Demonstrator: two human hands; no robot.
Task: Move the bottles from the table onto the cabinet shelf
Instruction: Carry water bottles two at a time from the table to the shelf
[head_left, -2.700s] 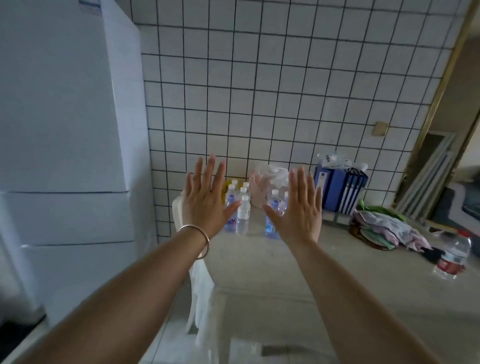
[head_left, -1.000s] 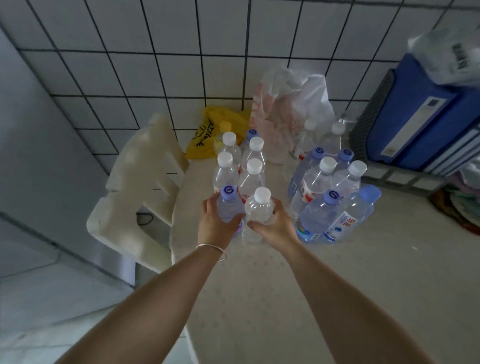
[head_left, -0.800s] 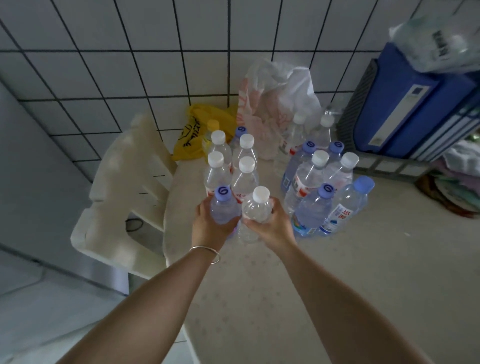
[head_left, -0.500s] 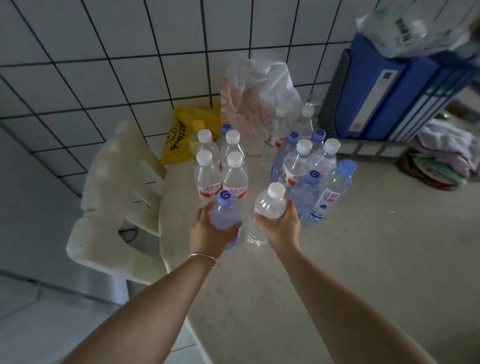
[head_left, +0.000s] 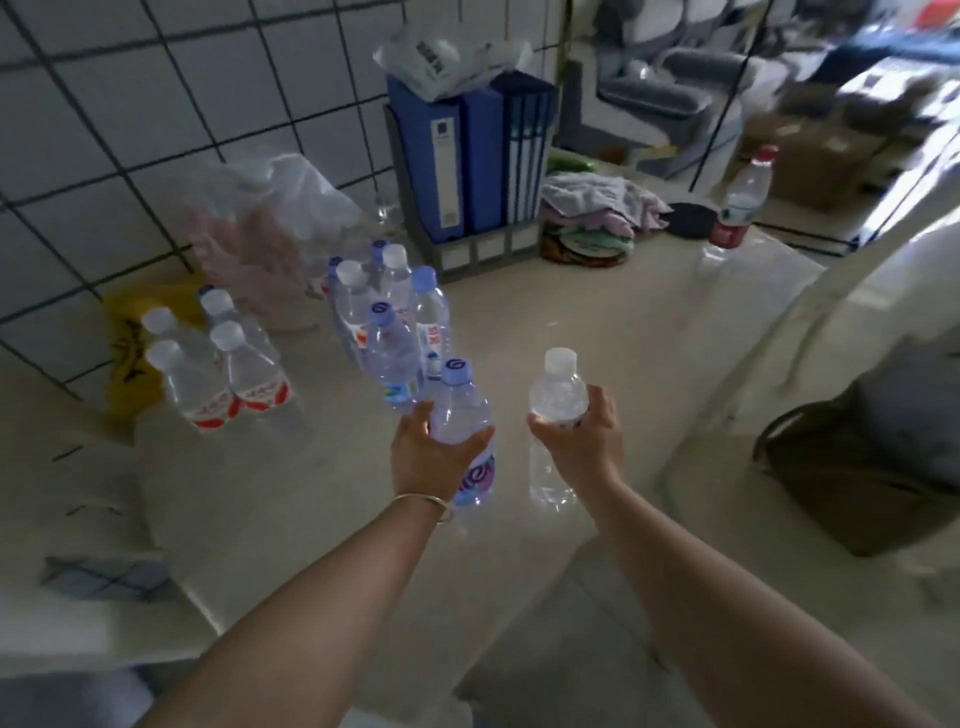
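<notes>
My left hand (head_left: 428, 454) grips a blue-capped water bottle (head_left: 462, 410) with a purple label, lifted off the beige table (head_left: 597, 322). My right hand (head_left: 584, 441) grips a clear white-capped bottle (head_left: 557, 395), also off the table. Behind them stands a cluster of blue- and white-capped bottles (head_left: 389, 332). Further left, a group of white-capped bottles with red labels (head_left: 218, 374) stands near the tiled wall. The cabinet shelf is not in view.
Blue binders in a grey rack (head_left: 467, 156), a plastic bag (head_left: 270, 218), a yellow bag (head_left: 124, 353), folded cloths (head_left: 597, 218) and a red-labelled bottle (head_left: 740, 202) sit at the back. A white chair (head_left: 779, 338) and a dark bag (head_left: 857, 467) are on the right.
Both hands have lifted their bottles and drawn them back and right, away from the two clusters. The view has swung right, showing the table's right end and the room beyond.
</notes>
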